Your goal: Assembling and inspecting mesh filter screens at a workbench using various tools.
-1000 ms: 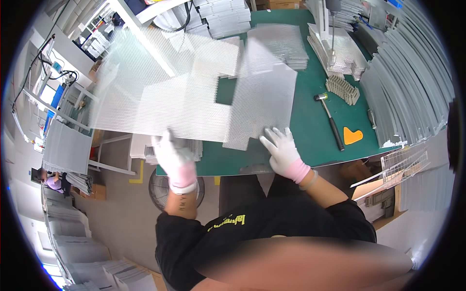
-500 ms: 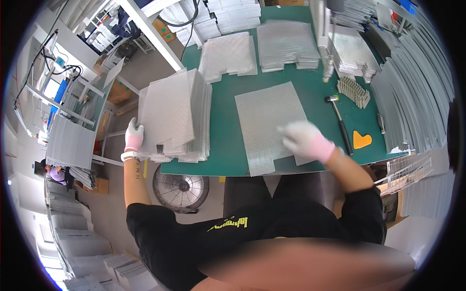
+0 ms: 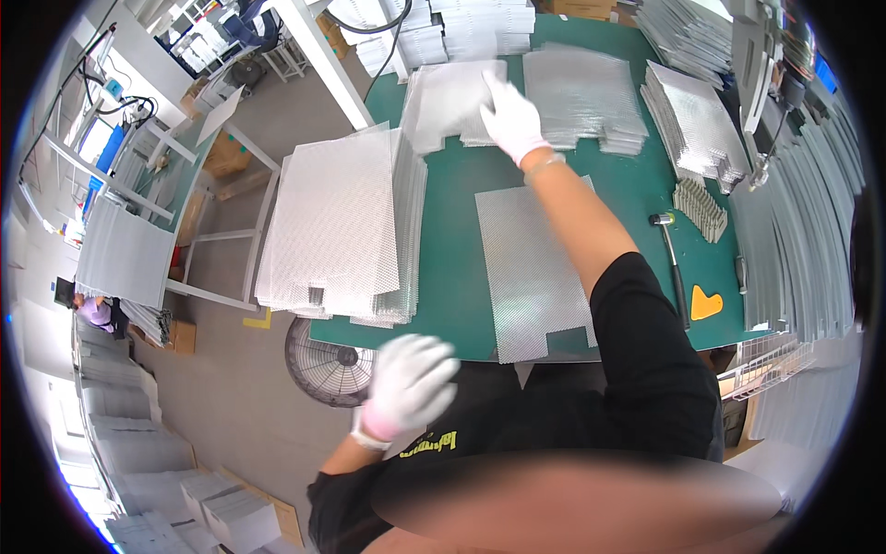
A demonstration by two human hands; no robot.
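Observation:
My right hand [image 3: 515, 122], in a white glove, reaches to the right edge of a stack of clear mesh-patterned sheets [image 3: 434, 111] at the back of the table. Its fingers stretch out over that edge; motion blur hides whether they touch it. Under my right forearm lies a single notched mesh sheet [image 3: 526, 268], partly covered by the arm. My left hand [image 3: 411, 383], also gloved, is in the air before the table's front edge, fingers apart, holding nothing. A tall stack of similar sheets [image 3: 332, 222] stands at the table's left.
On the green table [image 3: 452, 212] lie a mallet [image 3: 674, 268], a yellow scraper [image 3: 706, 303] and a row of small beige pieces [image 3: 700, 210]. More sheet stacks [image 3: 586, 97] stand behind. A metal post [image 3: 761, 83] rises at right. A floor fan [image 3: 332, 360] sits below the front edge.
My right hand has moved from the single sheet up to the back stack. My left hand has left the left stack and come inward toward my body. The view has shifted slightly.

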